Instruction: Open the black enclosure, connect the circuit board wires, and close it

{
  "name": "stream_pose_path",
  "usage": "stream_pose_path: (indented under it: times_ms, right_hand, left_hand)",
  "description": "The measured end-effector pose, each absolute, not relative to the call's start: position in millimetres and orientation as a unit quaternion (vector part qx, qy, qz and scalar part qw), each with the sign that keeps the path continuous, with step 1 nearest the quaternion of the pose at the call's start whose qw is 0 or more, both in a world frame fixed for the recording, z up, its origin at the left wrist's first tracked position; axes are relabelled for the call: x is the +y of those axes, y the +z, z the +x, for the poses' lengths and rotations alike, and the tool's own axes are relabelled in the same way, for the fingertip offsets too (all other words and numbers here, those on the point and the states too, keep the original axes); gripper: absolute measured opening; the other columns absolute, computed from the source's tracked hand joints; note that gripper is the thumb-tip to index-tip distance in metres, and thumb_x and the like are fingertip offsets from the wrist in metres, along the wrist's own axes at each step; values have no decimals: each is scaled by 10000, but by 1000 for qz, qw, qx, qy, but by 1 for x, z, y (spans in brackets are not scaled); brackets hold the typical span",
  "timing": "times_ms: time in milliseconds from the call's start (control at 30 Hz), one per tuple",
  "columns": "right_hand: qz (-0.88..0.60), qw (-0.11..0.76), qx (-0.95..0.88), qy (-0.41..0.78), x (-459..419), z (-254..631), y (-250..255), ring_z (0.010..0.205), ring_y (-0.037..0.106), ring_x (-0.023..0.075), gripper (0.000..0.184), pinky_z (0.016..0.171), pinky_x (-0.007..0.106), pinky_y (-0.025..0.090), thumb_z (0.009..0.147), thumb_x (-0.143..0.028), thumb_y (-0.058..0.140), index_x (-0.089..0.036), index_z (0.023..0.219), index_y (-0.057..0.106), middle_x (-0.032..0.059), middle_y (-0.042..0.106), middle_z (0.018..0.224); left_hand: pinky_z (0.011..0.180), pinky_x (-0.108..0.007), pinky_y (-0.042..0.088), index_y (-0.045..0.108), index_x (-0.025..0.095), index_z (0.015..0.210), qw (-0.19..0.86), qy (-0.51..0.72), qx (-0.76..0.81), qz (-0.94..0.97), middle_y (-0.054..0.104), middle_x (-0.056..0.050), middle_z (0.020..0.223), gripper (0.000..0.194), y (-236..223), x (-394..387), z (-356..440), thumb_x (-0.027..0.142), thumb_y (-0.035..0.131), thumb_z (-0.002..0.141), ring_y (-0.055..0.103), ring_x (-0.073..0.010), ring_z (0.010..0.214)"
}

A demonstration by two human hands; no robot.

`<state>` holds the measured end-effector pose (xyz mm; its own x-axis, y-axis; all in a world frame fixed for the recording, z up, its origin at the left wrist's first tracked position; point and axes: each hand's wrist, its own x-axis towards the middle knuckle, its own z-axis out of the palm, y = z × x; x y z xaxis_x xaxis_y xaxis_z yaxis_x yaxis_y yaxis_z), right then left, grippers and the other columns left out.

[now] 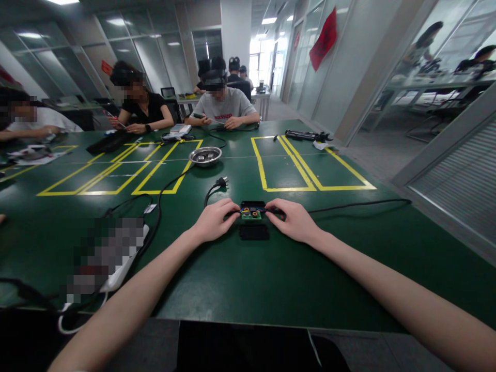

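Observation:
Between my hands lies a small green circuit board (251, 214) with copper-coloured coils and coloured wires. It sits against an open black plastic case half (252, 203). My left hand (217, 219) pinches the black power cord at the board's left end; that cord leads to a black plug (222, 182) on the table beyond. At the right end, my right hand (292, 219) has its fingers closed on another black cable (360, 205), which runs off to the right. Just nearer to me rests a black case cover (253, 232). My fingers partly hide both cord ends.
A metal bowl (205, 156) holding small parts stands farther back on the green table (302, 289). To the left are a white power strip (126, 263) and loose cords. Yellow tape (289, 189) marks rectangles. Several people sit across the table; a black folded object (308, 136) lies at the far right.

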<state>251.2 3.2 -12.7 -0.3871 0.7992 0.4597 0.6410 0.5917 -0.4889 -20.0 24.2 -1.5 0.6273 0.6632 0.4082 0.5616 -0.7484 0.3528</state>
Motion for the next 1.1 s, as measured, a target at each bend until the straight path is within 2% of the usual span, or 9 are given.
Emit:
stream_pose_path:
  times_ms: [133,300,467,567,800,1033,1100]
  right_hand:
    - [-401,351,-838,121,4,264,-8,819,707,235,182,767,378,560,957,-325,580,-228,956,733,74,758,922]
    - [-356,339,-859,146,-5,267,-2,650,655,193,203,619,325,518,941,-336,583,-215,914,743,60,737,795]
    - [-335,300,-875,182,-7,265,-3,605,642,165,181,583,288,515,913,-300,579,-210,877,732,42,729,757]
    - [-341,286,-876,184,-4,264,-7,607,654,165,164,602,289,530,904,-287,587,-217,882,734,37,737,768]
    - [-370,304,-865,148,4,265,-13,757,720,201,161,706,325,566,905,-270,603,-233,981,740,52,775,919]
    - [-341,276,-886,149,5,269,-11,664,659,174,128,637,306,520,925,-277,602,-223,944,716,47,733,869]
    - [-329,267,-895,136,5,269,-11,710,662,187,116,660,316,522,931,-276,596,-221,932,699,57,723,888]
  left_hand:
    - [779,-315,529,668,181,992,137,283,316,895,673,-63,917,179,6,19,-20,270,512,999,649,-190,846]
    - [689,-272,505,676,167,909,197,287,283,894,661,-52,839,144,9,7,-18,243,556,933,621,-160,750]
    - [658,-260,476,677,157,867,227,263,270,898,650,-42,797,131,4,6,-18,227,569,893,595,-145,702]
    - [651,-256,471,680,161,866,231,250,285,896,639,-33,782,126,0,9,-18,223,572,884,584,-141,691]
    - [706,-276,501,717,173,929,201,267,339,880,667,-33,816,150,-5,17,-18,262,596,917,609,-156,734]
    - [696,-273,504,739,164,931,201,257,307,894,690,-51,861,175,-4,19,-22,233,578,930,631,-154,729]
    - [725,-278,514,743,171,934,189,249,300,901,691,-57,885,200,-4,19,-23,249,560,955,651,-162,766]
